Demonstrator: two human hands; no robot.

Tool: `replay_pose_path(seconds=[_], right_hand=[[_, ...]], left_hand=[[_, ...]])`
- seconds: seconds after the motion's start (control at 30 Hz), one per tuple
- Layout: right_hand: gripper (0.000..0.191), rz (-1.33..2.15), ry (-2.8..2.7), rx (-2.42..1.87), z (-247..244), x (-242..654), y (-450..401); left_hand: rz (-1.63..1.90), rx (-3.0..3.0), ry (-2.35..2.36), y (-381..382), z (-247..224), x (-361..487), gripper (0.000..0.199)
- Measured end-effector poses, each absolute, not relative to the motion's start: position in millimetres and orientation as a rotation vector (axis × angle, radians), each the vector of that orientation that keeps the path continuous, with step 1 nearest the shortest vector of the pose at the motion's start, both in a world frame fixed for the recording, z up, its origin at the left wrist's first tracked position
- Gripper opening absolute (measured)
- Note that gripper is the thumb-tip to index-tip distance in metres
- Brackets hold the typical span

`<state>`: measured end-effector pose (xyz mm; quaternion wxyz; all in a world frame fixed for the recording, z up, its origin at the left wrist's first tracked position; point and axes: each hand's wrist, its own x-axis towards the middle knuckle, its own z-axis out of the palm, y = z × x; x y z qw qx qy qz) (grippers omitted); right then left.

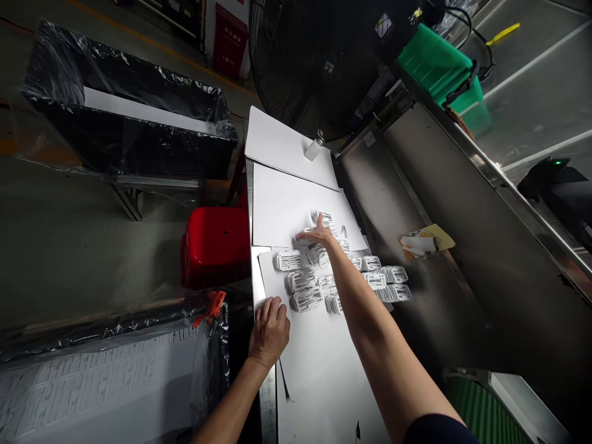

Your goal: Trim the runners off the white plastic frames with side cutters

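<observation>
Several neat stacks of small, flat white frame-like parts (306, 299) with dark slots lie in rough rows on white sheets; I cannot make out their exact kind. My right hand (319, 234) reaches far out over the upper stacks, thumb and fingers spread wide. Its fingertips touch or hover just above a stack at the left, and its thumb is near another stack (322, 217). The palm and forearm hide some of the parts. My left hand (269, 332) lies on the near-left edge of the white sheet (319, 370), fingers loosely bent, holding nothing.
A small pump bottle (314, 147) stands on the far sheet. A metal wall (444, 203) borders the right side. To the left are a red stool (216, 246), a black plastic-lined bin (152, 135) and a lined box of white parts (92, 388). A large fan (296, 74) stands beyond.
</observation>
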<state>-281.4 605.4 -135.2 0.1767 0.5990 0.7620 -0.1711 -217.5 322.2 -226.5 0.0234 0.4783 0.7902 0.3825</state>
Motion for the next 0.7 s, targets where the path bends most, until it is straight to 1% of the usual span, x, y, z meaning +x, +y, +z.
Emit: replay_pose_path(seconds=[0.17, 0.3, 0.4, 0.5, 0.6, 0.7], right_hand=[[0.136, -0.482, 2.179, 1.709, -126, -282, 604], [0.135, -0.432, 2.232, 1.712, -111, -280, 600], [0.123, -0.315, 2.314, 1.753, -84, -278, 598], [0.105, -0.083, 2.45, 1.749, -42, -274, 592], [0.089, 0.148, 2.566, 1.583, 12, -260, 576], [0.078, 0.306, 2.617, 1.339, 69, -225, 538]], left_hand=[[1.178, 1.49, 2.447, 322, -226, -219, 0.016], [1.171, 1.494, 2.446, 323, -228, -219, 0.016], [1.172, 1.499, 2.445, 322, -230, -219, 0.018], [1.181, 1.498, 2.448, 322, -229, -219, 0.018], [1.193, 1.488, 2.453, 323, -227, -219, 0.019], [1.215, 1.487, 2.435, 327, -229, -221, 0.019]])
